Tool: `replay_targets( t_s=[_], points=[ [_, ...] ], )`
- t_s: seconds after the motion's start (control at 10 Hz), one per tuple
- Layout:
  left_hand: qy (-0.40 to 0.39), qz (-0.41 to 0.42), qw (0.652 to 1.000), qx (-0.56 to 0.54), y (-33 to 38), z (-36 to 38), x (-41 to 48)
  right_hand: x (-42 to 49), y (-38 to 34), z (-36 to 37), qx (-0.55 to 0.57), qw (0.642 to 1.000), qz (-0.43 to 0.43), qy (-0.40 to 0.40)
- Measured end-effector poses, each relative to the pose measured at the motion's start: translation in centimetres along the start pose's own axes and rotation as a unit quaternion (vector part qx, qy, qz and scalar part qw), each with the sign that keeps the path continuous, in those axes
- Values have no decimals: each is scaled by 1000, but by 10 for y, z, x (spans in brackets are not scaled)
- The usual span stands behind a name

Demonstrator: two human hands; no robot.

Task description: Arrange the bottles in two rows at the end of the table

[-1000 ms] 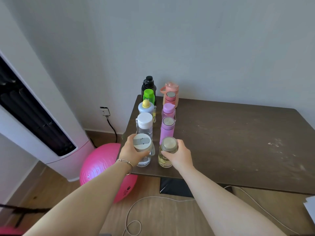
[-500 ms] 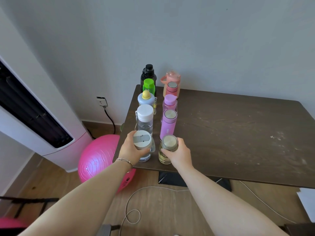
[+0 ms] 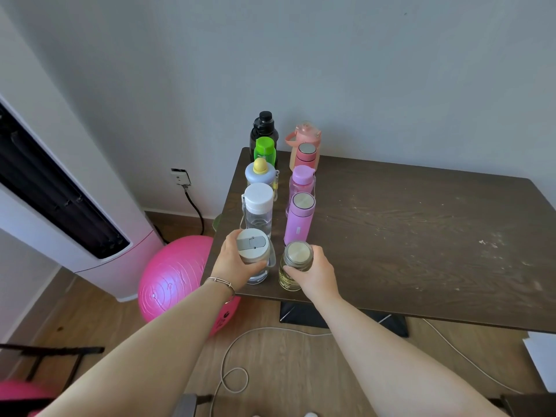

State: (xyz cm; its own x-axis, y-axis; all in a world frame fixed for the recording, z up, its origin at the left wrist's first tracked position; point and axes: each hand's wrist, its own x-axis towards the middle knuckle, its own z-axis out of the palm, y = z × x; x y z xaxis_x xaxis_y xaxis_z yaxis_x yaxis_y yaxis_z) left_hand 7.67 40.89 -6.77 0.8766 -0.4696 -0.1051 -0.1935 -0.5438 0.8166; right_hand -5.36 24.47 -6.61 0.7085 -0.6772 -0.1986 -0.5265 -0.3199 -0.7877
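Observation:
Several bottles stand in two rows along the left end of the dark wooden table [image 3: 406, 236]. My left hand [image 3: 233, 263] grips a clear bottle with a beige flip lid [image 3: 252, 245] at the near end of the left row. My right hand [image 3: 313, 272] grips a yellowish glass bottle with a metal cap [image 3: 296, 255] at the near end of the right row. Behind them stand a white-capped clear bottle [image 3: 258, 206], a purple bottle [image 3: 300, 218], a blue bottle with a yellow knob [image 3: 260, 173], a pink-lidded bottle [image 3: 302, 179], a green bottle [image 3: 264, 149], a black bottle [image 3: 264, 127] and two salmon bottles [image 3: 305, 145].
A pink exercise ball [image 3: 174, 278] lies on the floor left of the table. A white tower appliance [image 3: 75, 191] stands by the wall. A white cable [image 3: 234, 377] loops on the wooden floor. A wall socket [image 3: 180, 176] has a black cord.
The view has shifted slightly. Both hands stay on the same two front bottles, which stand at the table's near left corner.

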Motion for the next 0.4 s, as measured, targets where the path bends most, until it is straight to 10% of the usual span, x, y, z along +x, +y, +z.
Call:
replay_targets(
  t_s=[0.4],
  points=[
    [-20, 22, 994, 103, 29, -13, 2, -1, -18, -16, -37, 999, -35, -19]
  ],
)
